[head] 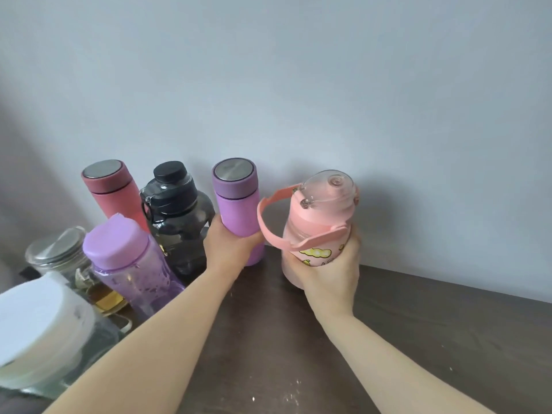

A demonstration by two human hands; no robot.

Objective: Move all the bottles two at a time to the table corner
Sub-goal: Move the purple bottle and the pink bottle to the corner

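Five bottles are parked at the table [418,339] corner, and two more, a purple flask [237,210] and a pink jug [316,234], are gripped tight by the left hand [230,246] and right hand [331,270].

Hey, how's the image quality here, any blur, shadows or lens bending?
Head view: the white-lidded jar at lower left is blurred, too close; soft shadows fall on the wall behind the pink handled bottle and the purple steel-capped flask; the dark table's edge slants, wide-angle distortion.
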